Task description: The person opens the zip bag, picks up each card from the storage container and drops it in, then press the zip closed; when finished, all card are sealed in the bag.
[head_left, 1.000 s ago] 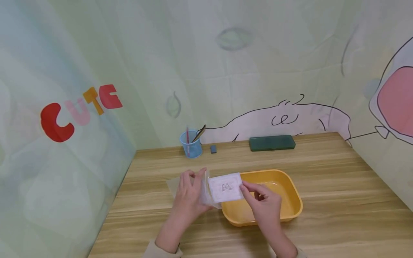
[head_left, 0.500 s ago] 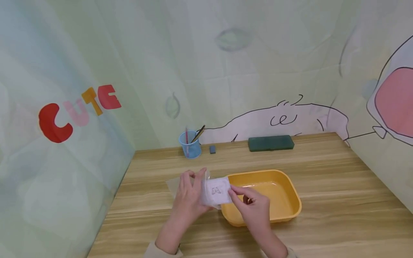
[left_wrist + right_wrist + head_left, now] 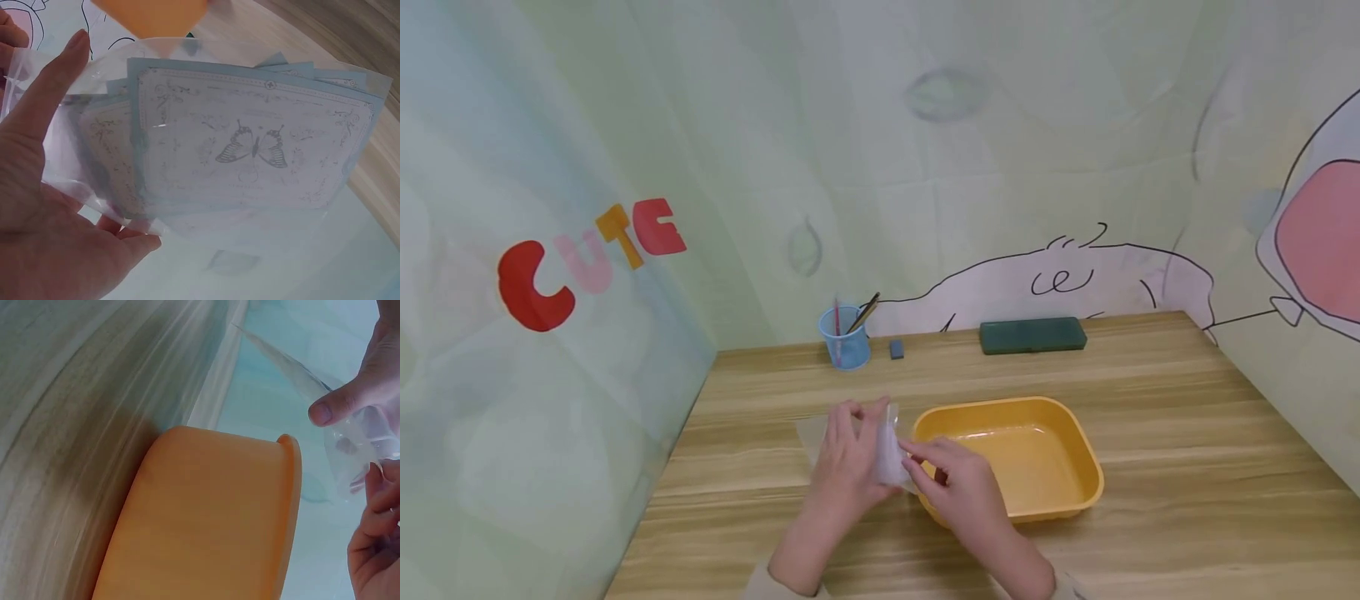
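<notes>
In the head view my left hand [image 3: 846,467] holds a clear plastic bag [image 3: 811,435] over the table, its mouth toward the right. Several pale blue-bordered cards lie inside the bag, and the front card [image 3: 250,137] bears a butterfly drawing in the left wrist view. My right hand [image 3: 961,487] pinches the edge of a white card [image 3: 891,457] at the bag's mouth; most of this card appears to be within the bag. In the right wrist view both hands meet at the bag, so the card's far end is hidden.
Right of the hands stands a yellow-orange tray [image 3: 1000,403], its near left corner partly behind my right hand. Along the back of the wooden table [image 3: 1165,433] are a blue pencil cup [image 3: 848,350], a small blue-grey block [image 3: 897,349] and a dark green case [image 3: 1033,335].
My right hand has moved left, sliding the card from outside the bag's mouth into the bag. My left hand has stayed nearly in place, holding the bag.
</notes>
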### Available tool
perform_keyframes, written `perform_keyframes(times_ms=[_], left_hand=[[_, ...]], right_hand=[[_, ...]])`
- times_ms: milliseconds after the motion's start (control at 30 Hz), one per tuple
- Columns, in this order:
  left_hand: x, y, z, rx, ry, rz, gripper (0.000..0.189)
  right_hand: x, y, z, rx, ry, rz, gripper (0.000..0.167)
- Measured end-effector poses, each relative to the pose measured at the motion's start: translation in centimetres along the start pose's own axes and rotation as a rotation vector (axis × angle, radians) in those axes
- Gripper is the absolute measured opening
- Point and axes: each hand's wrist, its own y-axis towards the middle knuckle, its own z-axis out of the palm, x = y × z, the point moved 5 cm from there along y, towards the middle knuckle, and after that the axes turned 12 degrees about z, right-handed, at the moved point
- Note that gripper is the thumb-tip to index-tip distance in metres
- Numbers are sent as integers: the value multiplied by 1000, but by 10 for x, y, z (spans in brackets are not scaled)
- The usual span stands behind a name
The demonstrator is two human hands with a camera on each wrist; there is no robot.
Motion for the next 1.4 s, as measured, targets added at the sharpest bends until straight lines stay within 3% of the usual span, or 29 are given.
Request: perform_keyframes(times_ms=[133,267,433,500,567,733,867,967,1100,1233,1300,1400], left_hand=[[-1,-1,-1,-20,-5,15,117],[-1,-1,-5,-44,11,9,118],[-8,5,-19,-157,54,29,117],[-13,9,-24,-206,56,51,116],[-20,14,-30,-228,40,67,117],[-39,25,-47,-229,0,69,124],[-49,30,-69,-269,-58,67,121],[-53,31,-85,-324,-188,69,103],[-49,33,-92,-336,-483,36,49],[-43,34,-74,-235,-797,-70,22],[-42,35,-61,-205,-891,-120,18],[-41,37,-44,-211,-960,-170,14]], right_hand=[[-2,2,0,22,-15,-9,20],[-11,5,-11,35,56,112,23],[-16,3,-19,212,141,254,58],[-12,1,-18,281,147,267,65],[-6,1,-19,297,157,240,63],[14,4,-34,158,195,98,39],[25,10,-57,12,217,-8,32],[30,14,-78,-66,252,-35,28],[36,18,-99,-64,304,-35,26],[36,19,-109,-18,282,-12,26],[33,19,-112,-11,264,19,25],[25,19,-114,-19,239,80,22]])
